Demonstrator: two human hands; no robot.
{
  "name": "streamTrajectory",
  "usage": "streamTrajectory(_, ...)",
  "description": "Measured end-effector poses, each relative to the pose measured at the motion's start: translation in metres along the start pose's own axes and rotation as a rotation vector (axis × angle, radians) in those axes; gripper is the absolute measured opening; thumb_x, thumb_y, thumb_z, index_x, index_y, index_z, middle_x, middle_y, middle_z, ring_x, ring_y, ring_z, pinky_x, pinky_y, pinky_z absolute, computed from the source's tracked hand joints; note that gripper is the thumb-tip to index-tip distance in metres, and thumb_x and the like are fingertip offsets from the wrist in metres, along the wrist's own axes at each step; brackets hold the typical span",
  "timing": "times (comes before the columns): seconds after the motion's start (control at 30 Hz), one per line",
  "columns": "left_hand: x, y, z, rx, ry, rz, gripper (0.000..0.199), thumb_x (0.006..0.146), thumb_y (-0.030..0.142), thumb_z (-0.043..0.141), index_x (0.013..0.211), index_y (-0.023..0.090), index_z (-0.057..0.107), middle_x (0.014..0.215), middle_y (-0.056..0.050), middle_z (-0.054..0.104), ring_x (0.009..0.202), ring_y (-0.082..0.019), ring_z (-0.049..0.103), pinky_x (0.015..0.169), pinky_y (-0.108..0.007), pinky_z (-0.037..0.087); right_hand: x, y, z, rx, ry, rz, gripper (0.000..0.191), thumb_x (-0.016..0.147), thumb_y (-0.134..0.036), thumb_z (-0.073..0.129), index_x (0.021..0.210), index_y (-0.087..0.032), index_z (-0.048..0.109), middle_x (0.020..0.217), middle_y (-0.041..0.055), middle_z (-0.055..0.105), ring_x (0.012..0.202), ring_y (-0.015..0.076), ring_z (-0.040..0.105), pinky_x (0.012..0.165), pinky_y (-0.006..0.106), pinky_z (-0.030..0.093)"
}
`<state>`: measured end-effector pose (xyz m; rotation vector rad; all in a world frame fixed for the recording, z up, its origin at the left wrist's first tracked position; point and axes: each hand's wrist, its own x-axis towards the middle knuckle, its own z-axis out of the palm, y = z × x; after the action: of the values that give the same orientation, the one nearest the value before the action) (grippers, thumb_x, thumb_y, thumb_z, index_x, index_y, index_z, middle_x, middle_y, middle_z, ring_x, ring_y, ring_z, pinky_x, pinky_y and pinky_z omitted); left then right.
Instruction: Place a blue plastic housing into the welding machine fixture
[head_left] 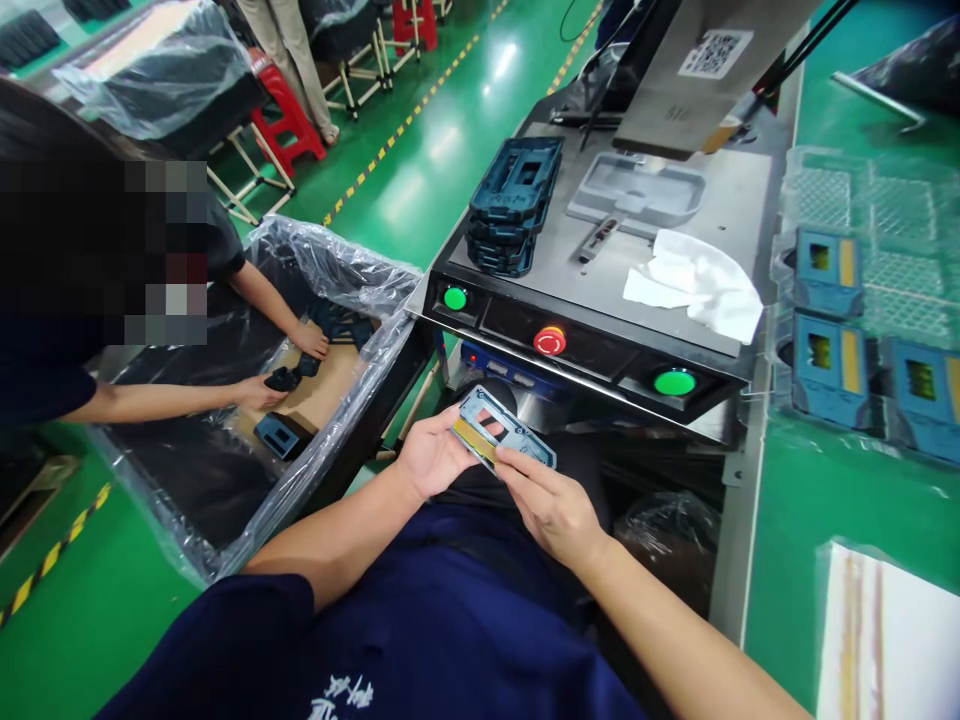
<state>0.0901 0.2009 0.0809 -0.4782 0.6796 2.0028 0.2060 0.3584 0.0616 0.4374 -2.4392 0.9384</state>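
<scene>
A blue-grey plastic housing cover (521, 437) with a rectangular window and a yellow-brown strip is held over my lap, tilted. My left hand (437, 452) grips its left end, thumb along the edge. The fingers of my right hand (551, 500) press on its lower edge, near the strip. Just beyond the cover stands the front panel of a machine, with a red emergency stop button (550, 341) between two green buttons, one at the left (455, 298) and one at the right (675, 382).
Stacked dark covers (514, 205), a grey fixture (637, 192) and a white cloth (694, 280) lie on the machine plate. At right, a clear tray (904, 195) holds several covers with strips. Left, a co-worker's hands (262, 392) handle dark parts inside a plastic-lined bin (360, 385).
</scene>
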Motion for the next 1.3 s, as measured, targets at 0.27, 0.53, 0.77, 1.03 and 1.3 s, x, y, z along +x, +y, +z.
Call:
streamTrajectory(0.27, -0.001, -0.004, 0.004, -0.043, -0.015, -0.022, 0.026, 0.091, 0.025, 0.047, 0.099, 0.009, 0.065, 0.1, -0.011, 0.068, 0.105, -0.027, 0.062, 0.095, -0.044, 0.047, -0.005, 0.002, 0.002, -0.063, 0.049, -0.003, 0.037, 0.087, -0.004, 0.057, 0.122, -0.015, 0.064, 0.122, 0.014, 0.064, 0.107, 0.0218, 0.065, 0.095, 0.03, 0.056)
streamTrajectory(0.53, 0.001, -0.009, 0.001, 0.001, -0.006, -0.027, 0.026, 0.089, 0.03, 0.052, 0.1, 0.01, 0.065, 0.102, -0.012, 0.068, 0.105, -0.029, 0.063, 0.097, -0.046, 0.045, -0.002, 0.0, 0.002, -0.111, -0.002, 0.006, 0.034, 0.088, -0.008, 0.057, 0.118, -0.022, 0.067, 0.12, 0.0085, 0.066, 0.104, 0.0213, 0.067, 0.092, 0.03, 0.058)
streamTrajectory(0.77, 0.0, -0.009, 0.001, -0.029, -0.04, -0.027, 0.028, 0.091, 0.029, 0.048, 0.096, 0.008, 0.066, 0.096, -0.012, 0.068, 0.094, -0.024, 0.064, 0.09, -0.041, 0.047, 0.014, 0.003, -0.005, -0.127, -0.066, -0.038, 0.027, 0.09, -0.01, 0.057, 0.112, -0.023, 0.067, 0.114, 0.0058, 0.069, 0.112, 0.0211, 0.063, 0.104, 0.044, 0.048)
streamTrajectory(1.03, -0.001, -0.009, 0.002, -0.051, -0.093, 0.012, 0.027, 0.093, 0.027, 0.046, 0.095, 0.01, 0.066, 0.093, -0.009, 0.067, 0.093, -0.021, 0.063, 0.091, -0.036, 0.048, 0.011, 0.003, -0.006, -0.139, -0.204, -0.011, 0.026, 0.091, -0.023, 0.058, 0.116, -0.019, 0.064, 0.124, 0.0105, 0.064, 0.122, 0.0266, 0.055, 0.106, 0.05, 0.042)
streamTrajectory(1.3, -0.001, -0.013, 0.001, -0.111, -0.102, 0.074, 0.026, 0.093, 0.021, 0.047, 0.111, 0.011, 0.063, 0.113, -0.011, 0.066, 0.12, -0.023, 0.055, 0.109, -0.038, 0.038, 0.007, 0.004, -0.007, -0.261, -0.093, 0.191, 0.06, 0.084, -0.035, 0.063, 0.136, -0.012, 0.045, 0.141, 0.0234, 0.043, 0.131, 0.0379, 0.041, 0.103, 0.057, 0.042)
